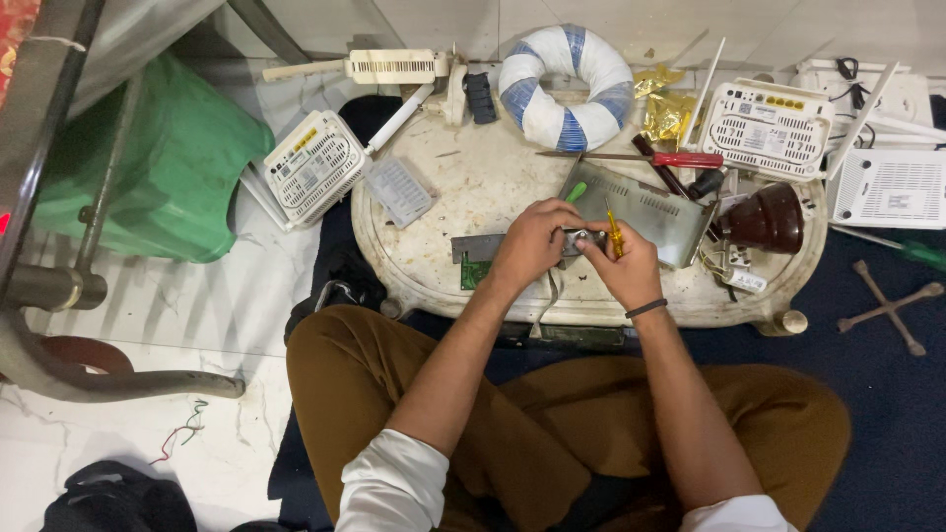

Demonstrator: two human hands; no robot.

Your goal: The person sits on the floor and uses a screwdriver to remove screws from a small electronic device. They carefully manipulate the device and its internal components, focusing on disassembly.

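Item: small metal part [579, 237] — held over the middle of the low round table [434, 266], between both hands, mostly hidden by fingers; its exact kind cannot be told.

Left hand [527, 246]: fingers curled and pressed around the near-left end of the part, steadying it.

Right hand [626, 264]: pinching a small yellow-handled screwdriver [614, 234], tip pointed down at the part, just right of the left thumb.

Progress, as judged: work looks mid-way. An open grey metal casing [641, 212] lies just beyond the hands, and a green circuit board [473, 268] peeks out to their left, so disassembly seems done in part — the small part is yet to be freed or refitted.

Surroundings, outward: red-handled screwdriver [680, 159] at the far side of the casing; brown domed object [767, 221] at right; blue-and-white ring [565, 87] at the far edge; white routers [772, 126] far right and another white router [313, 166] at left; green plastic stool [168, 167] far left.
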